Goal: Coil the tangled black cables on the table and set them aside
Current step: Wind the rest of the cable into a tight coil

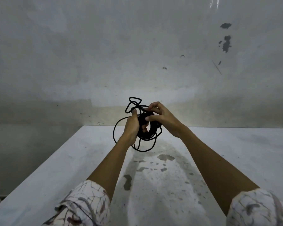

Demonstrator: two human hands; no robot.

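Both hands were raised above the far part of the tabletop (219, 152), holding one bundle of black cable (147, 128) between them, clear of the surface.

Left hand (131, 128): fingers curled round the dense, wound core of the cable, thumb pointing up against the strands. The grip was closed on the bundle; fingertips were partly visible through the middle of the coil.

Right hand (162, 118): fingers bent, thumb and forefinger pinching a single strand at the upper edge of the bundle; the remaining fingers were curled over the top of the coil. Whether those fingers pressed on the cable or only lay near it could not be told.

Cable state: a tight black mass at the centre, with several loose loops standing out. A small loop rose above the hands, a wide loop hung out to the left of the left wrist, and more loops drooped below the hands. None of them visibly touched the tabletop.

The tabletop was white, worn and stained with grey patches. A grey, marked wall (137, 54) stood behind it. Patterned rolled sleeves (87, 206) covered both upper forearms.
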